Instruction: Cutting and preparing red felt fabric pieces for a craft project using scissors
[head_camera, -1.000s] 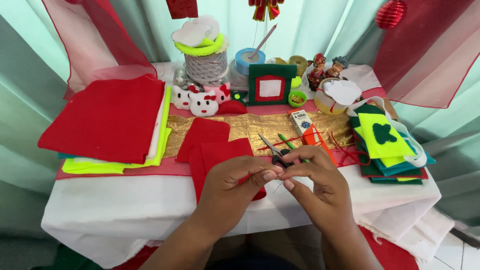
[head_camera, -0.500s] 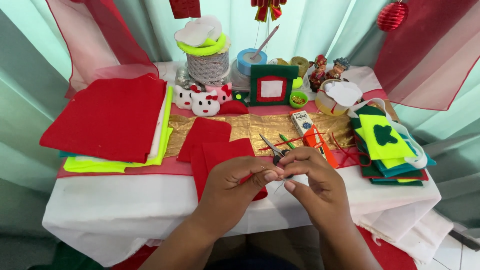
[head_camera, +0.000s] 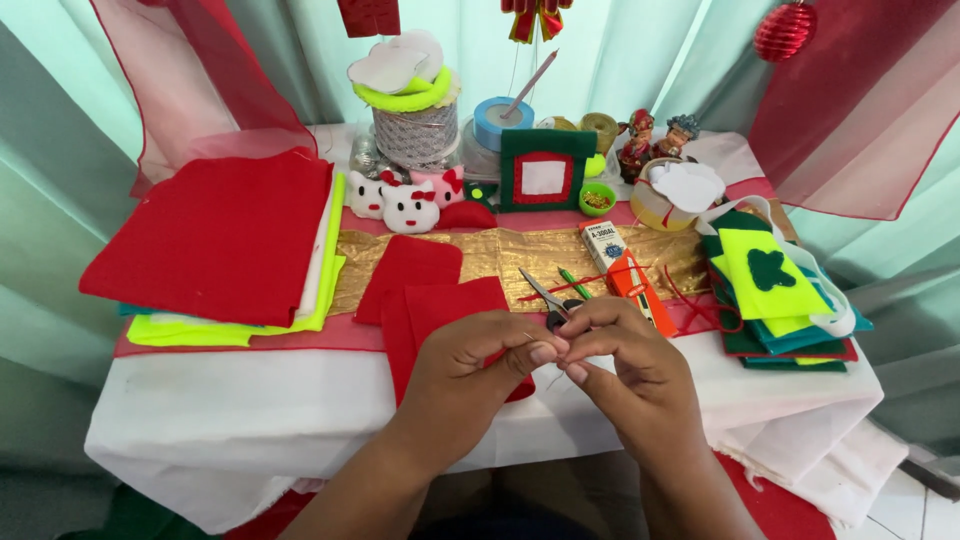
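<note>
Both hands meet over the front edge of the table draped in white cloth. Left hand and right hand are together, fingertips touching at the centre, thumbs and forefingers pinched closed; whatever sits in the pinch is too small to make out, possibly a fine thread. Directly behind the fingertips lie small metal scissors with dark handles, blades pointing toward the back left. Beneath the left hand: cut pieces of red felt, overlapping, near the front centre. A gold crinkled fabric runner spans the middle of the table. Just right of the scissors: a thin green stick, an orange utility knife and a small white box lying flat. Left side: a large stack of felt sheets, red on top over white and neon yellow. Right edge: a smaller stack of felt in green, neon yellow and red. Back edge: three white cat-shaped felt figures, a green and red felt frame standing upright, a blue tape roll.
</note>
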